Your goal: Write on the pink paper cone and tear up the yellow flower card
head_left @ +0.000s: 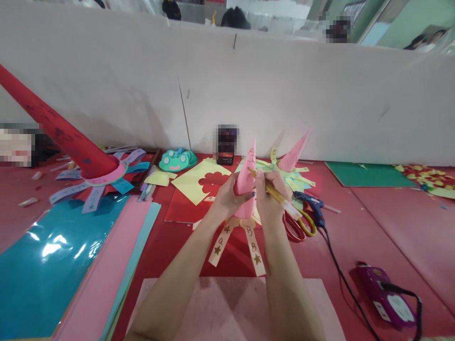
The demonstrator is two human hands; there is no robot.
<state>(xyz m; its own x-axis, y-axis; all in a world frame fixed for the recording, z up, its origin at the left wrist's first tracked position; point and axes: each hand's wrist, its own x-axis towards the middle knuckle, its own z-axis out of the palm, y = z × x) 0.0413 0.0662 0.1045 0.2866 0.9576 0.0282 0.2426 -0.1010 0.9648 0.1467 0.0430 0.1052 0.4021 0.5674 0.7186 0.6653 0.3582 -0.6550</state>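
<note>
A pink paper cone (pixel 248 163) stands upright in front of me, with dark letter marks near its top. My left hand (pixel 227 195) is closed around its left side. In my right hand (pixel 273 185) is a gold marker pen (pixel 277 195), its tip at the cone's surface. Below the cone, a pale strip (pixel 221 244) and a second strip (pixel 256 251) spread towards me, bearing brown letters and stars. Red-handled scissors (pixel 294 227) and a yellow-handled pair lie just right of my right hand.
A blue glue gun (pixel 314 208) trails its cord to a purple box (pixel 387 296). Left are a large red cone (pixel 64 128) and blue sheets (pixel 53 265). Behind stand another pink cone (pixel 293 154), a phone-like device (pixel 225 156) and a white partition (pixel 284 94).
</note>
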